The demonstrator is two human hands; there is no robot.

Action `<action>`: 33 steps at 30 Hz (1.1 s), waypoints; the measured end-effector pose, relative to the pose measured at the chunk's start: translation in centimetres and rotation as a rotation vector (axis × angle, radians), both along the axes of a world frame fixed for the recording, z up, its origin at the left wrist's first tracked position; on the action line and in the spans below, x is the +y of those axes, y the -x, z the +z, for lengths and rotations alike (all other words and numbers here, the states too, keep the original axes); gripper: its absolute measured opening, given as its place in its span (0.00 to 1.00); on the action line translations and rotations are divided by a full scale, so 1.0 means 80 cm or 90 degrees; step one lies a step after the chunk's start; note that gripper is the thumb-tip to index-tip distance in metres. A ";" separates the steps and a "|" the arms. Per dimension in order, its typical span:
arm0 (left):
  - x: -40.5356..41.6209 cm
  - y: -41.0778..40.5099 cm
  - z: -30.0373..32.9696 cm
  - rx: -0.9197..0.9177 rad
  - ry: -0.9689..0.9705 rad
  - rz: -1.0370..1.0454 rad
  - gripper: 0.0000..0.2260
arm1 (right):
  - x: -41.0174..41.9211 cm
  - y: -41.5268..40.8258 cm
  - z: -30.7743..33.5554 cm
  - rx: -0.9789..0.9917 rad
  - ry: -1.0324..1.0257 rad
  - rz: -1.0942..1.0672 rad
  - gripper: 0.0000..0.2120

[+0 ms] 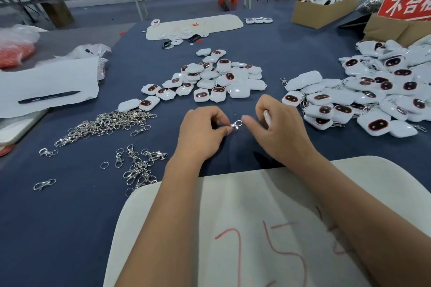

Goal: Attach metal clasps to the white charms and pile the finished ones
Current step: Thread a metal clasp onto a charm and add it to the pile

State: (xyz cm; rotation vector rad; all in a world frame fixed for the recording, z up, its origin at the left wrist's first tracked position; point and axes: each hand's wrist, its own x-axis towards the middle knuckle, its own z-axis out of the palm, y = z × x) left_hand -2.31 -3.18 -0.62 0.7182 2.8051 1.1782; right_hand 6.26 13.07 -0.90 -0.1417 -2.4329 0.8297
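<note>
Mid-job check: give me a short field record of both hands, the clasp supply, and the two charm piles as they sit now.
left hand: pinches a metal clasp
right hand: grips a white charm, mostly hidden
loose clasps: heaped on the cloth, left of the hands
middle charm pile: beyond the hands
right charm pile: clasps visible on some charms
table cloth: dark blue

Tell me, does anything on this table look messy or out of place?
Mostly the metal clasps: they lie in a loose tangle left of the hands, and strays have scattered toward the near left edge. The charm piles in the middle and on the right are heaps, but nothing looks broken.
</note>
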 end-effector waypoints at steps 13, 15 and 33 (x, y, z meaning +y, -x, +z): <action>0.014 -0.013 0.010 -0.232 -0.408 -0.008 0.05 | 0.009 0.005 -0.004 0.010 -0.004 0.110 0.05; 0.014 -0.013 0.010 -0.240 -0.421 -0.016 0.05 | 0.008 0.004 -0.003 -0.003 0.035 0.121 0.07; 0.034 -0.026 0.006 -0.102 -0.438 -0.094 0.05 | 0.011 0.000 0.007 -0.034 0.295 0.140 0.16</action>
